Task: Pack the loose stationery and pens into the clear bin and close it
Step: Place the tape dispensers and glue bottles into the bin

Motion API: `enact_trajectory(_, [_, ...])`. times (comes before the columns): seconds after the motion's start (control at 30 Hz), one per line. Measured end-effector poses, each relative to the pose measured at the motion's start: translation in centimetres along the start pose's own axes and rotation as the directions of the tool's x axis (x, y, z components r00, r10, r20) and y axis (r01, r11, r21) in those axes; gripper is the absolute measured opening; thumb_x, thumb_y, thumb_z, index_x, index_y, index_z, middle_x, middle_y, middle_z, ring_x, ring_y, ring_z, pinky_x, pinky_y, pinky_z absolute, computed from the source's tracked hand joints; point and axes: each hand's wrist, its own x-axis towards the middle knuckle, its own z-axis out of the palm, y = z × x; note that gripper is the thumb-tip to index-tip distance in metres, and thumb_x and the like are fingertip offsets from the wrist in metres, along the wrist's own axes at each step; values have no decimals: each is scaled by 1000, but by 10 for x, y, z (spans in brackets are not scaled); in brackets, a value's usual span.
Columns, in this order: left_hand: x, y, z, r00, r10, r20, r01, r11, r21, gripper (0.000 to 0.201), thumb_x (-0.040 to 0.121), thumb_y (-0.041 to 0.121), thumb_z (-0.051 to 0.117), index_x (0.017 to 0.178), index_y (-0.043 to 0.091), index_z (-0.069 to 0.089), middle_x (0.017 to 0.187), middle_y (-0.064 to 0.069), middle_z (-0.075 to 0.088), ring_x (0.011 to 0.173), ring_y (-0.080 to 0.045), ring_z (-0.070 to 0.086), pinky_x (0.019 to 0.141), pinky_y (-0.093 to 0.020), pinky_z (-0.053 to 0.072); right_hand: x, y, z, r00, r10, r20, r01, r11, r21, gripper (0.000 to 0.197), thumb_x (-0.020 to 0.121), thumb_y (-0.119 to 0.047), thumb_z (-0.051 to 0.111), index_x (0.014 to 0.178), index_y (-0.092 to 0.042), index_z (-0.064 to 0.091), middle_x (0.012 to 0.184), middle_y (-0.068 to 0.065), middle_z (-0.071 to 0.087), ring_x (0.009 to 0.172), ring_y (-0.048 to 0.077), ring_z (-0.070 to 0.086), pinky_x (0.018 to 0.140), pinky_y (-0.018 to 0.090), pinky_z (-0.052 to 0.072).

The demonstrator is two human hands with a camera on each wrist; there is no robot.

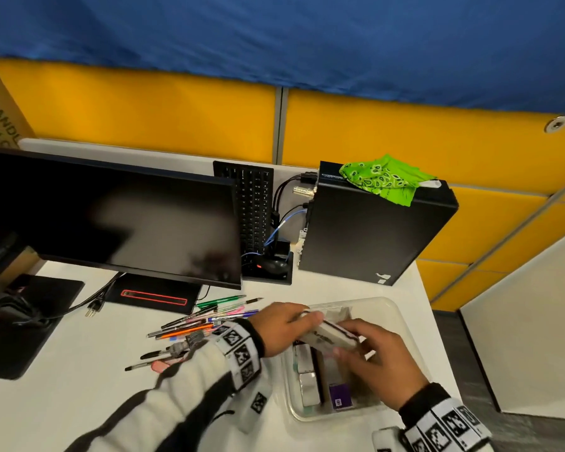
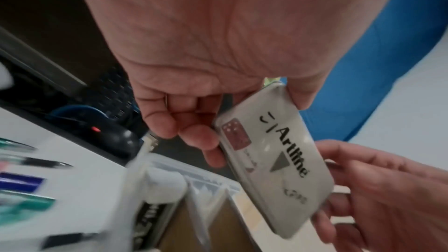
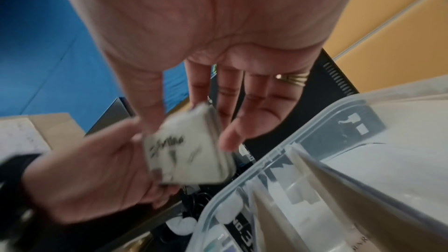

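Note:
A flat white Artline case (image 1: 327, 337) hangs over the clear bin (image 1: 402, 316) on the white desk. My left hand (image 1: 309, 321) grips its left end, fingers curled round the edge (image 2: 194, 141). My right hand (image 1: 359, 340) meets it from the right, with the thumb on one side and the fingers on the other (image 3: 227, 137). The case (image 3: 189, 152) is blurred in the right wrist view. The bin holds white boxes (image 1: 307, 376) and a purple box (image 1: 340, 398). Several loose pens (image 1: 203, 324) lie left of the bin, partly hidden by my left sleeve.
A dark monitor (image 1: 118, 216) stands at the back left, and a black computer tower (image 1: 372, 230) with a green bandana (image 1: 385, 177) at the back right. A keyboard (image 1: 252, 203) and a mouse (image 1: 274, 265) sit between them. The desk's right edge runs just past the bin.

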Motion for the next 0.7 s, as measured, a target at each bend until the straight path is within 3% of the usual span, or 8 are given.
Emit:
enact_trajectory(0.07, [15, 13, 14, 1000, -1, 17, 1, 1000, 0, 43, 97, 66, 37, 82, 30, 56, 93, 2, 69, 86, -16, 60, 88, -32, 48, 0, 8, -1, 998, 35, -52, -37, 998, -53, 14, 85, -22, 78, 91, -34, 73, 82, -12, 73, 66, 14, 66, 59, 24, 53])
enact_trajectory(0.17, [24, 14, 22, 998, -35, -48, 32, 998, -58, 51, 89, 71, 38, 107, 29, 59, 101, 4, 73, 89, -20, 66, 89, -39, 54, -2, 24, -6, 966, 213, -145, -222, 974, -49, 11, 87, -19, 76, 90, -26, 68, 76, -4, 72, 54, 17, 70, 57, 41, 61])
enact_trajectory(0.27, [21, -9, 16, 980, -57, -189, 73, 994, 84, 45, 90, 60, 49, 120, 28, 59, 113, 2, 65, 100, -19, 62, 92, -40, 52, 2, 35, -1, 945, 291, -149, -307, 947, -99, 31, 89, -15, 71, 110, -31, 54, 82, -4, 72, 57, 16, 72, 59, 38, 63])
enact_trajectory(0.37, [6, -40, 10, 965, -100, -242, 154, 965, 214, 43, 86, 52, 53, 123, 31, 60, 129, -1, 55, 120, -24, 53, 105, -42, 45, 14, 40, 15, 950, 289, -120, -311, 916, -255, 34, 91, -15, 64, 113, -35, 47, 84, -6, 71, 70, 15, 70, 66, 29, 59])
enact_trajectory(0.47, [-15, -59, 17, 974, -152, -171, 193, 946, 259, 47, 90, 47, 62, 135, 37, 54, 149, 2, 40, 136, -23, 42, 115, -39, 37, 25, 39, 31, 951, 298, -80, -307, 892, -332, 23, 90, -10, 58, 100, -30, 55, 85, -1, 68, 71, 15, 63, 63, 21, 47])
enact_trajectory(0.53, [-25, -66, 29, 984, -153, -93, 174, 941, 291, 57, 91, 51, 61, 144, 39, 45, 159, 3, 29, 144, -22, 34, 118, -37, 32, 32, 41, 41, 935, 352, -35, -341, 873, -349, 24, 87, -4, 52, 90, -27, 59, 87, 0, 66, 69, 13, 61, 55, 15, 41])
enact_trajectory(0.6, [-31, -70, 40, 986, -165, -35, 168, 934, 315, 67, 90, 57, 59, 150, 42, 34, 165, 6, 17, 150, -22, 24, 121, -39, 28, 37, 45, 50, 900, 436, -2, -417, 859, -296, 28, 85, 1, 47, 90, -22, 63, 93, 2, 65, 72, 13, 61, 54, 15, 45])
enact_trajectory(0.7, [-38, -70, 48, 983, -181, -28, 182, 945, 271, 75, 92, 56, 57, 155, 42, 20, 168, 11, 8, 153, -20, 17, 124, -40, 22, 43, 48, 57, 845, 535, 14, -520, 828, -210, 24, 86, 1, 49, 92, -18, 62, 97, 2, 62, 79, 16, 62, 64, 26, 55])
